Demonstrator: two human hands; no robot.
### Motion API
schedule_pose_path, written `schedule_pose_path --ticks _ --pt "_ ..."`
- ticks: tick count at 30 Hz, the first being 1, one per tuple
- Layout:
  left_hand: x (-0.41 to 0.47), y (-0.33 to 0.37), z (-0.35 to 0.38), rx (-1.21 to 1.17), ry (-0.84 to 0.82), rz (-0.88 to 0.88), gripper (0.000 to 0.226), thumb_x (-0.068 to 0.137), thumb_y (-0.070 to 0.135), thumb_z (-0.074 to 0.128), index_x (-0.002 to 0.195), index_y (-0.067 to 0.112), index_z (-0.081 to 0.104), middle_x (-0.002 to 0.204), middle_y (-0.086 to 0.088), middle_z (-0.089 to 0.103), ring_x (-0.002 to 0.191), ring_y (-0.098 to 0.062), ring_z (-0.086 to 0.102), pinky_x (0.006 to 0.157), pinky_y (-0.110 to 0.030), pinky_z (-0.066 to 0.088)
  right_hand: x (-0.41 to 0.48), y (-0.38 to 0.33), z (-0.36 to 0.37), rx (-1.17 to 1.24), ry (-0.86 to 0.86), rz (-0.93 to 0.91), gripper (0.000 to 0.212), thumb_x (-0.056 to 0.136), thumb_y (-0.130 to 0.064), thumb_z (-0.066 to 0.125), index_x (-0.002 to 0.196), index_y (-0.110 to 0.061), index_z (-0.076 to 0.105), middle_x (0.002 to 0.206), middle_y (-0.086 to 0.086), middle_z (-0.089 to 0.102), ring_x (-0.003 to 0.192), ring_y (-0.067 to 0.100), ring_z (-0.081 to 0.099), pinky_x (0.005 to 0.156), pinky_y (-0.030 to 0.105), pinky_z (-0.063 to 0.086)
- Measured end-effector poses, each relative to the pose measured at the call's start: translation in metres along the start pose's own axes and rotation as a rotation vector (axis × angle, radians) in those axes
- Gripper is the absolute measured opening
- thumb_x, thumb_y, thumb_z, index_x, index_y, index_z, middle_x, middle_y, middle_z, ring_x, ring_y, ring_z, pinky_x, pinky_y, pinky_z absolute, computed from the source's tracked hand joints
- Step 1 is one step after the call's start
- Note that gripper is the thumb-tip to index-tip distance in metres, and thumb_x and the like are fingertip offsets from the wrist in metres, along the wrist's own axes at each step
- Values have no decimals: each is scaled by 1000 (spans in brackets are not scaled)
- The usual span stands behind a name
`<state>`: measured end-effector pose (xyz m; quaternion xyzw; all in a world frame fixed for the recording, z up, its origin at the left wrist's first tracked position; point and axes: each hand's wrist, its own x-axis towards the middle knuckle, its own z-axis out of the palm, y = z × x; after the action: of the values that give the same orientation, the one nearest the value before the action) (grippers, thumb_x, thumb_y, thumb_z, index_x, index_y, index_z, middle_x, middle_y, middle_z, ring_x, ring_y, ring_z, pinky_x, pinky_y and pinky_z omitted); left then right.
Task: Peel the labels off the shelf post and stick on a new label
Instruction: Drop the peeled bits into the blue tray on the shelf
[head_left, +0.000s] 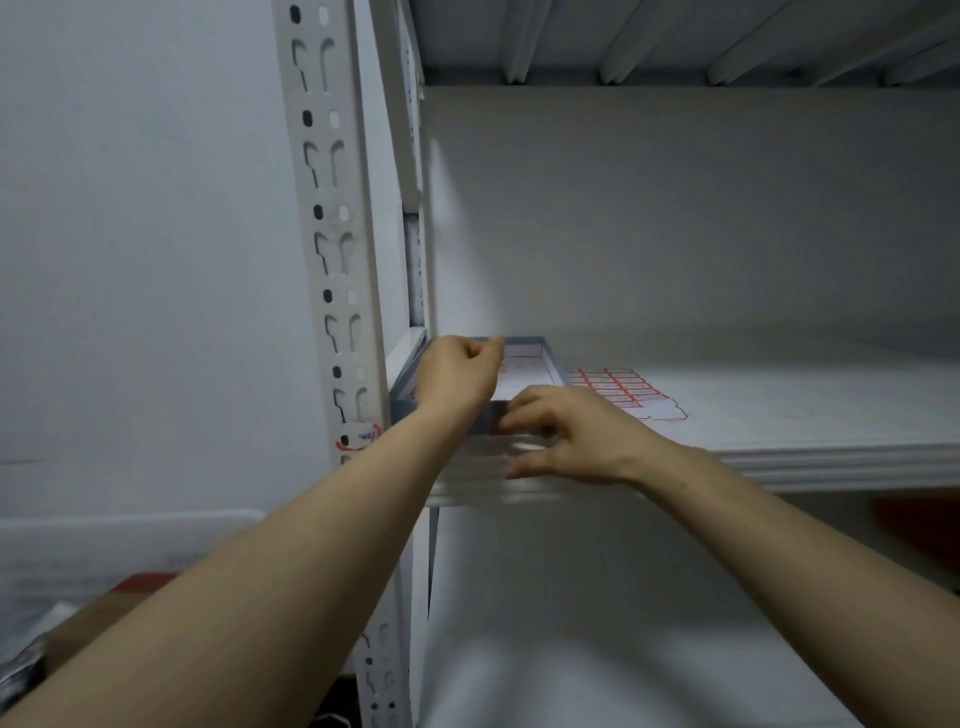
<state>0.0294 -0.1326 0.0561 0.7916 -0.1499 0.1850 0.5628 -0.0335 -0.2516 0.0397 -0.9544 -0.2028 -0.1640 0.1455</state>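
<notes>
White metal shelf (779, 457): shallow grey tray (553, 358) at left front corner, label sheet (623, 389) beside it. Left hand (457, 371) fingers pinched closed above tray; contents unclear. Right hand (582, 436) fingers spread open at front edge.

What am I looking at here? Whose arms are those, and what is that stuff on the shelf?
The picture comes from a camera worn on a person's head, so you see their own two arms reaching forward. The white metal strip with holes is a shelf post, and a red-edged label is stuck on it low down. On the shelf sits a shallow grey tray. Beside it lies a sheet of red-bordered labels. The left hand is over the tray with fingers curled, perhaps pinching something tiny; I cannot tell. The right hand is at the tray's front edge.
</notes>
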Motion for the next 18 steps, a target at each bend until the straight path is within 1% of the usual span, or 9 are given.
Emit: schedule_pose_path --ticks 2,4,5,7,10,12,14,16,18 --pt "-7 0 -2 14 5 20 36 91 31 54 61 12 54 61 -9 49 63 -21 46 68 -38 46 -1 0 4 -120 -45 -45 35 82 -26 69 116 -25 66 124 -6 60 109 11 54 81 19 37" --pt "-12 0 -2 36 19 38 44 91 29 54 50 15 43 53 -6 42 59 -21 43 67 -38 46 -4 0 5 -231 -13 -96 28 85 -18 65 112 -22 69 121 -4 64 107 16 59 75 17 33" --pt "-14 2 -3 43 21 39 46 91 28 54 48 16 40 50 -3 39 57 -20 41 65 -35 44 -7 1 5 -287 33 -147 23 83 -14 65 104 -19 72 113 -2 69 101 19 64 72 17 34" --pt "-17 5 -3 38 20 35 48 90 27 54 47 17 36 47 -1 35 55 -18 38 63 -32 40 -12 3 4 -377 142 -255 15 67 -12 69 78 -17 77 85 -2 75 72 17 71 59 16 41" --pt "-18 8 -4 14 13 31 41 90 27 53 53 12 45 58 -15 54 61 -20 46 64 -38 46 -18 7 9 -420 208 -306 14 53 -13 70 64 -20 75 67 -4 72 54 16 67 44 19 47" --pt "-19 9 -3 0 4 33 36 91 28 53 66 3 60 78 -23 66 69 -21 52 70 -41 51 -19 6 8 -324 200 -230 14 59 -8 76 69 -18 76 70 -2 73 59 18 68 52 18 46" --pt "-16 9 -3 -4 -8 20 35 91 28 53 77 0 67 74 -18 62 69 -21 51 66 -37 48 -15 2 -3 -38 280 -35 13 70 -3 75 79 -12 77 78 1 74 68 15 68 61 13 43" --pt "-10 8 -3 4 -18 5 30 90 25 53 69 5 61 65 -11 52 64 -21 45 61 -32 39 -2 6 -16 269 360 224 16 75 -1 72 88 -8 76 79 2 71 66 6 62 60 5 42" --pt "-4 7 -2 13 -15 -23 28 89 20 52 63 10 52 63 -9 45 61 -21 41 60 -32 35 13 9 -29 432 398 373 21 77 6 68 94 -5 74 80 8 69 65 8 61 60 10 46"
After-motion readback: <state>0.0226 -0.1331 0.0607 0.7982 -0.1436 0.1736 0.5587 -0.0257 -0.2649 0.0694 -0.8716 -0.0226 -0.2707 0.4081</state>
